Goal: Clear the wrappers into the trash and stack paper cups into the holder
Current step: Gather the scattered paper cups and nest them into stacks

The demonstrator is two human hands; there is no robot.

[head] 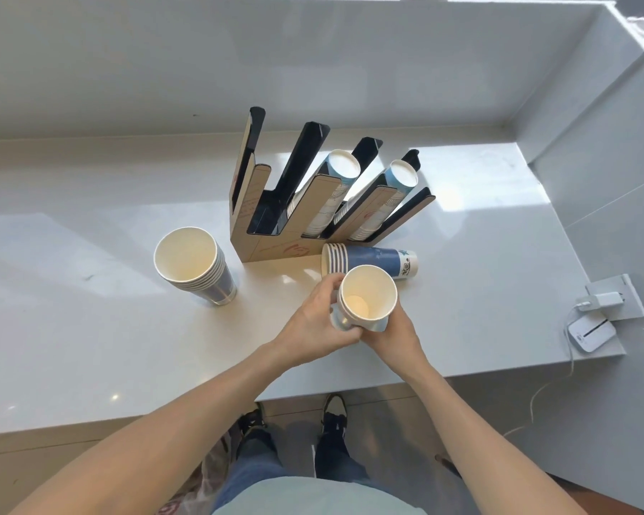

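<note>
Both hands hold a small stack of paper cups (367,296) upright above the counter's front middle. My left hand (318,321) grips its left side and base, and my right hand (395,330) cups it from below on the right. Behind it, a stack of blue cups (369,261) lies on its side. An upright stack of cups (192,263) stands at the left. The black-and-brown cup holder (261,247) sits behind, with cup stacks in its two right slots (341,169) (400,176) and its left slots bare.
The white counter (90,328) ends in a front edge near my legs. A white charger and small device (590,330) with a cable lie at the right edge. A plastic bag (209,473) sits on the floor by my feet. Walls rise behind and to the right.
</note>
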